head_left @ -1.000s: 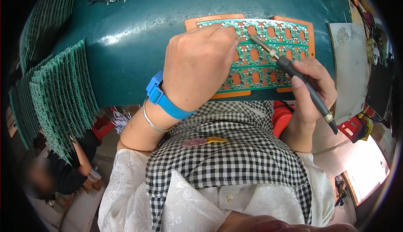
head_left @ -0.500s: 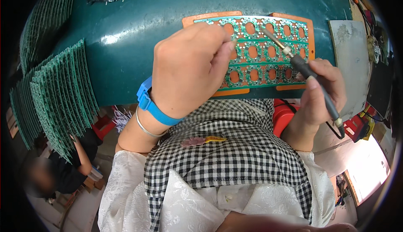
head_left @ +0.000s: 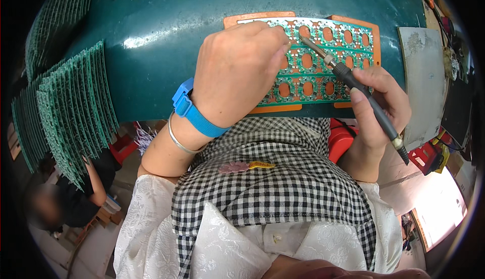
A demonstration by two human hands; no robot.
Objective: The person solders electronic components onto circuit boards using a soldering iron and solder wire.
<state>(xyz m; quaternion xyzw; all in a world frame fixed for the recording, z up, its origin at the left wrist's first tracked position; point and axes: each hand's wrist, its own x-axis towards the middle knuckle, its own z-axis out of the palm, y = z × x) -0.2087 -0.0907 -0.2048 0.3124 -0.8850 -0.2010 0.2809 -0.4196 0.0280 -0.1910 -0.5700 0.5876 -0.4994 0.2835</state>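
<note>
**Soldering iron meets circuit panel at green bench**

Green bench (head_left: 151, 52) carries a circuit panel (head_left: 323, 57) on an orange tray (head_left: 275, 109) at its near edge. Stacked green boards (head_left: 70, 107) fan along the left edge; a grey plate (head_left: 422, 77) lies right. Left hand (head_left: 237, 72), fingers pinched together, presses on the panel, hiding its left part. Right hand (head_left: 379, 107) grips a soldering iron (head_left: 353, 84), tip on the panel's far row.

Bright, glare on table (head_left: 151, 36); edges bend, perhaps blurred.
</note>
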